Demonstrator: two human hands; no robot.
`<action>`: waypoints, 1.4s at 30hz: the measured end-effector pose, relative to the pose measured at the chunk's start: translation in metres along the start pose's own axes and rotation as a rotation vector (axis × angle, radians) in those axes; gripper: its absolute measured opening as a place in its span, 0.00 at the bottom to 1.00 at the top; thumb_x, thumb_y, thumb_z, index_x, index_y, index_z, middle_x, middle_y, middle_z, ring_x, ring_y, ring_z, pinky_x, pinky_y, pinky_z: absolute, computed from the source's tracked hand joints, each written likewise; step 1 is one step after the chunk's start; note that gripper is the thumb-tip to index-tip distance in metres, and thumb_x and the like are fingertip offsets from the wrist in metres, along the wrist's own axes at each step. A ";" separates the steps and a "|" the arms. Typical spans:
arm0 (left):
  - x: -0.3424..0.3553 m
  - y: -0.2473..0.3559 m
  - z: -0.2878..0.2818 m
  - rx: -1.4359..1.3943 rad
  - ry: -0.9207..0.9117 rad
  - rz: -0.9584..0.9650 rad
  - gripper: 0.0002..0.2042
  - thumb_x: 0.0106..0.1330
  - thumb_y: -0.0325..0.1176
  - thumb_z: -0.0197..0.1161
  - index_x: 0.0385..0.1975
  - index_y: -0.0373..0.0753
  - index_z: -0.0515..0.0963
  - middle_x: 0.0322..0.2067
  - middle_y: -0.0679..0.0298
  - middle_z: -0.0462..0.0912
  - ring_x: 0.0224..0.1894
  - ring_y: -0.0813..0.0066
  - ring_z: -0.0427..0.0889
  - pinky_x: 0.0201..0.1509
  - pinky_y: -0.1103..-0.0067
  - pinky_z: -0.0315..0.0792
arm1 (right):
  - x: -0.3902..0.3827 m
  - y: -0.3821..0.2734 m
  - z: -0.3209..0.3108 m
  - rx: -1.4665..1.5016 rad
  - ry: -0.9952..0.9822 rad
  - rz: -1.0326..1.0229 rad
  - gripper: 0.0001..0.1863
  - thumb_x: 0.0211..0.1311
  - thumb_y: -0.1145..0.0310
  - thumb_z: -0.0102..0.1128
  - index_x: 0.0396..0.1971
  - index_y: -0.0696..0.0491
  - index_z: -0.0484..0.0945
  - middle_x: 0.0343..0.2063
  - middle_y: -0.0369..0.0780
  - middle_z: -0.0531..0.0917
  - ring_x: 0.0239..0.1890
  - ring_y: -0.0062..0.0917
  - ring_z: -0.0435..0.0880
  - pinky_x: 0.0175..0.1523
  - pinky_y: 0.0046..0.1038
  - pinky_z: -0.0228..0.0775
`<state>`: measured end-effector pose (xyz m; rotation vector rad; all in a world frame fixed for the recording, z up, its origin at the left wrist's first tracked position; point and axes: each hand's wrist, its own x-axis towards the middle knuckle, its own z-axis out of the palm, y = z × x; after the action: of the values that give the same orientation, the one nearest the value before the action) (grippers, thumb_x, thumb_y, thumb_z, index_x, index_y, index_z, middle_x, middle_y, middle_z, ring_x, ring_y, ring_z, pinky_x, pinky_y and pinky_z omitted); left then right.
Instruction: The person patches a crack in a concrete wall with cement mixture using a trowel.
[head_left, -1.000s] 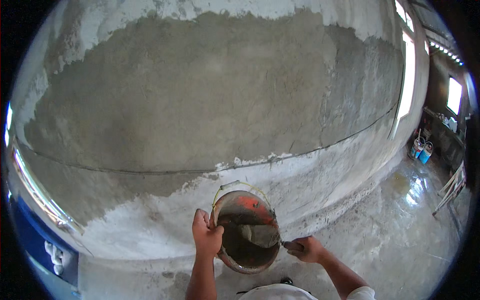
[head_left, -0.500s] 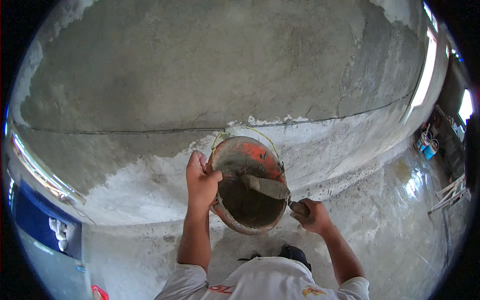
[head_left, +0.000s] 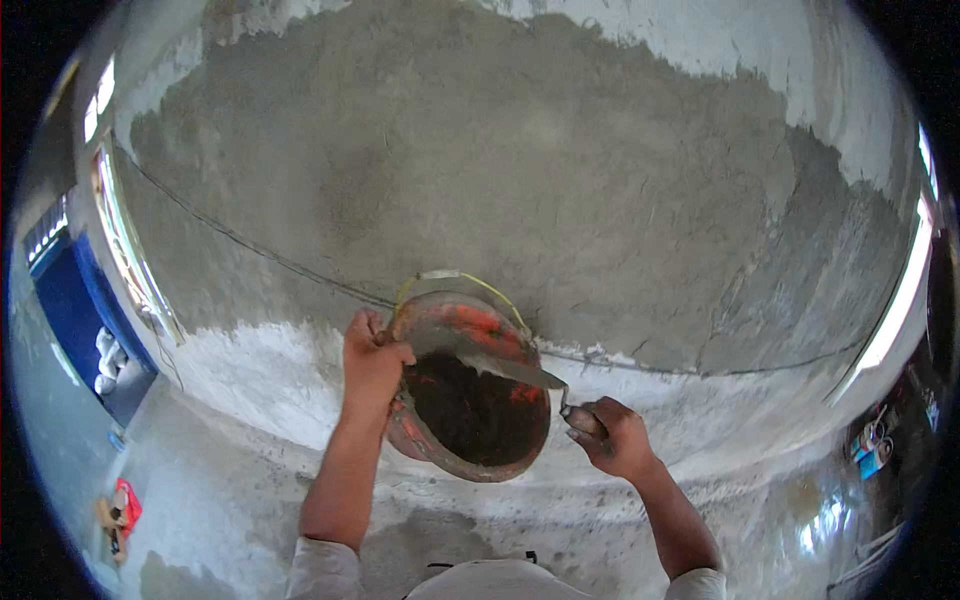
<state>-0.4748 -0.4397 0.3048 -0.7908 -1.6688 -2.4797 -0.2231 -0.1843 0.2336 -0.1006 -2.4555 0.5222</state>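
Note:
My left hand [head_left: 372, 372] grips the left rim of a mortar-smeared orange bucket [head_left: 468, 318], thumb over the edge. The bucket's mouth faces up toward me, and dark wet mortar [head_left: 470, 420] lies inside. A thin yellow handle [head_left: 490, 288] arches beyond its far rim. In my right hand [head_left: 618, 440], fingers closed, is the grip of a trowel [head_left: 520, 371]. Its blade reaches left across the bucket's mouth, near the right rim. Whether the blade touches the bucket I cannot tell.
In front stands a wall [head_left: 560, 170] with damp grey plaster and paler patches; a dark line [head_left: 250, 247] crosses it. Blue and white buckets [head_left: 873, 455] stand far right. A red item [head_left: 128, 505] lies on the floor at left, below a blue doorway [head_left: 75, 310].
The view has shifted upward along the wall. The trowel blade has come up from inside the bucket and turned more edge-on. Both hands keep their holds.

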 end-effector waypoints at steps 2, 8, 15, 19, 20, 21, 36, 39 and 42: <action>-0.002 0.038 0.018 0.117 0.111 -0.039 0.18 0.40 0.14 0.58 0.28 0.41 0.61 0.30 0.69 0.63 0.34 0.79 0.66 0.31 0.80 0.65 | 0.028 0.009 -0.016 0.075 -0.040 -0.049 0.16 0.56 0.67 0.72 0.43 0.54 0.82 0.36 0.47 0.85 0.35 0.44 0.86 0.40 0.38 0.79; 0.036 0.080 0.020 0.171 0.253 -0.083 0.17 0.39 0.17 0.59 0.29 0.40 0.64 0.28 0.66 0.65 0.32 0.72 0.70 0.28 0.75 0.67 | 0.137 0.002 -0.076 0.117 0.040 -0.250 0.17 0.57 0.63 0.74 0.43 0.56 0.84 0.37 0.49 0.85 0.33 0.42 0.86 0.42 0.36 0.78; 0.061 0.139 0.016 0.281 0.115 -0.122 0.14 0.43 0.19 0.60 0.28 0.41 0.66 0.26 0.65 0.66 0.17 0.73 0.65 0.14 0.75 0.57 | 0.271 -0.038 -0.148 0.347 0.130 -0.006 0.23 0.61 0.51 0.73 0.44 0.56 0.85 0.29 0.38 0.84 0.27 0.20 0.83 0.27 0.25 0.73; 0.062 0.143 0.002 0.424 0.092 -0.054 0.12 0.42 0.20 0.61 0.26 0.40 0.67 0.25 0.66 0.67 0.24 0.72 0.68 0.21 0.75 0.61 | 0.343 -0.063 -0.180 0.445 0.279 0.001 0.26 0.63 0.51 0.69 0.46 0.61 0.83 0.28 0.38 0.85 0.23 0.23 0.80 0.26 0.28 0.72; 0.057 0.143 0.000 0.532 0.116 -0.040 0.12 0.42 0.21 0.61 0.25 0.40 0.67 0.25 0.66 0.67 0.26 0.71 0.69 0.23 0.74 0.62 | 0.355 -0.072 -0.187 0.445 0.296 -0.006 0.26 0.63 0.51 0.69 0.46 0.61 0.83 0.28 0.38 0.85 0.23 0.23 0.80 0.26 0.28 0.72; 0.051 0.137 -0.007 0.492 0.091 -0.034 0.11 0.43 0.22 0.60 0.28 0.38 0.70 0.30 0.63 0.70 0.33 0.66 0.72 0.33 0.73 0.67 | 0.364 -0.080 -0.194 0.406 0.303 0.017 0.28 0.65 0.51 0.66 0.50 0.63 0.80 0.29 0.39 0.85 0.22 0.24 0.80 0.26 0.29 0.71; -0.074 0.016 -0.123 0.379 0.295 -0.114 0.17 0.43 0.13 0.55 0.25 0.44 0.57 0.24 0.74 0.57 0.26 0.83 0.60 0.24 0.79 0.58 | 0.363 -0.015 -0.224 0.301 0.619 0.171 0.34 0.69 0.53 0.61 0.61 0.66 0.66 0.29 0.43 0.83 0.22 0.26 0.79 0.25 0.31 0.70; -0.102 -0.011 -0.153 0.421 0.397 -0.004 0.16 0.44 0.15 0.57 0.24 0.41 0.57 0.21 0.70 0.58 0.23 0.76 0.61 0.26 0.75 0.60 | 0.367 -0.069 -0.197 0.403 0.595 0.133 0.31 0.70 0.49 0.61 0.54 0.63 0.71 0.28 0.43 0.82 0.21 0.26 0.79 0.25 0.32 0.70; -0.140 -0.038 -0.187 0.258 0.379 0.091 0.18 0.56 0.15 0.59 0.27 0.45 0.56 0.27 0.72 0.55 0.32 0.82 0.64 0.32 0.82 0.65 | 0.392 -0.086 -0.185 0.602 0.463 0.124 0.28 0.72 0.46 0.58 0.48 0.61 0.74 0.27 0.43 0.81 0.20 0.27 0.78 0.24 0.33 0.71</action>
<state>-0.4368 -0.6216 0.1577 -0.3344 -1.7138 -2.1250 -0.4254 -0.1242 0.6218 -0.1097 -1.7715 1.1288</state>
